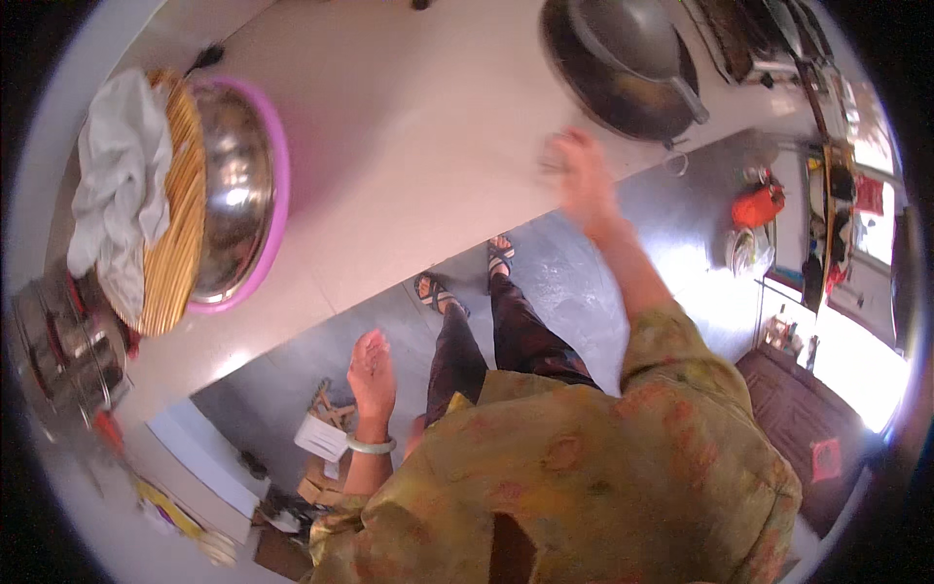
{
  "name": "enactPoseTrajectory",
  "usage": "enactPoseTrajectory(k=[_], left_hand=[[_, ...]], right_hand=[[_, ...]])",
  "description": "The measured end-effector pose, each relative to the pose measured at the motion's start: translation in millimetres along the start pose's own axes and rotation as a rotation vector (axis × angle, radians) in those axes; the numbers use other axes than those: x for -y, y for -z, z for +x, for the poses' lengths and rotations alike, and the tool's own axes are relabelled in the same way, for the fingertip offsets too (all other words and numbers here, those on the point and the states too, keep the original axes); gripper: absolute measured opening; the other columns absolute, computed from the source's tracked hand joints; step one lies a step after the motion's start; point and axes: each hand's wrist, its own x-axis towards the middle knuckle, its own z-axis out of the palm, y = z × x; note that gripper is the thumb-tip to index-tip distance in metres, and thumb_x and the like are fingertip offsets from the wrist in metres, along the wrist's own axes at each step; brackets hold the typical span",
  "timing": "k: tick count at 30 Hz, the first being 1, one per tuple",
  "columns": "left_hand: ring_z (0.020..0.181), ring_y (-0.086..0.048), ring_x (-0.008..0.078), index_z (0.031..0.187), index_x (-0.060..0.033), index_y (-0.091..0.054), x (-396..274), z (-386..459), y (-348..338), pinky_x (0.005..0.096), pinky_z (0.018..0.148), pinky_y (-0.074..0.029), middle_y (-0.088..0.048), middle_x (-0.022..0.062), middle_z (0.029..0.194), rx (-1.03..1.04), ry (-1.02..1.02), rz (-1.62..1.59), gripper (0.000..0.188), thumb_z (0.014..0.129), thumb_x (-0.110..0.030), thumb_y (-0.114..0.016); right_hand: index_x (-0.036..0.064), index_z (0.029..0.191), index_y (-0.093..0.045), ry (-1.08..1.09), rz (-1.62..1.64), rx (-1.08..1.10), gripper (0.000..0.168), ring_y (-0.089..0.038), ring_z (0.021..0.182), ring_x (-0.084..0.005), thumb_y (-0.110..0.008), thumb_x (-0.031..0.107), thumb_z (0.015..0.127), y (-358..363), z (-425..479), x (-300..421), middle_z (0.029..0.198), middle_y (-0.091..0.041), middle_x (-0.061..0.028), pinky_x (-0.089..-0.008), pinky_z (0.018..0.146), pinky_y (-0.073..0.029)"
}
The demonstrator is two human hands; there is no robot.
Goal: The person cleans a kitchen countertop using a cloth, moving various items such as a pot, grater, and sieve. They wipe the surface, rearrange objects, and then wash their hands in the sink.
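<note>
My right hand (pixel 580 171), blurred by motion, is over the front part of the pale countertop (pixel 438 139), just left of a dark wok (pixel 620 95). Something dark shows at its fingertips, too smeared to make out. Inside the wok rests a grey rounded pan or lid (pixel 631 36) with a handle. My left hand (pixel 372 372) hangs in front of the counter above the floor, touching nothing that I can see, a pale bangle (pixel 371 444) on its wrist. Its fingers are foreshortened and their pose is unclear.
At the left, a shiny metal basin (pixel 233 197) sits with a pink-rimmed basin (pixel 281 168), a round slatted lid (pixel 179 219) and a white cloth (pixel 124 182). A metal rack (pixel 69 350) is beside them. Cardboard boxes (pixel 321 478) lie on the grey floor (pixel 554 292). A brown door (pixel 803 423) is at right.
</note>
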Motion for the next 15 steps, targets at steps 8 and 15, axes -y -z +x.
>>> enactPoseTrajectory(k=[8,15], left_hand=[[0.097,-0.059,0.0181,0.114,0.0032,-0.052,-5,10,-12,0.0287,0.087,-0.045,-0.061,0.0125,0.104,0.022,0.005,-0.112,0.025,0.090,-0.005,-0.052],[0.094,-0.057,0.0157,0.111,0.0051,-0.052,-25,12,-30,0.0294,0.086,-0.047,-0.059,0.0106,0.103,0.092,-0.002,-0.080,0.025,0.091,-0.009,-0.053]], right_hand=[[0.012,0.120,-0.054,0.396,0.060,0.222,0.042,-0.033,0.130,-0.0311,-0.048,0.006,0.079,-142,41,132,0.139,-0.037,-0.0123,-0.0460,0.110,-0.022],[0.016,0.129,-0.047,0.195,-0.086,0.053,0.050,-0.028,0.134,-0.0286,-0.048,0.006,0.080,-107,26,31,0.143,-0.033,-0.0105,-0.0465,0.111,-0.020]])
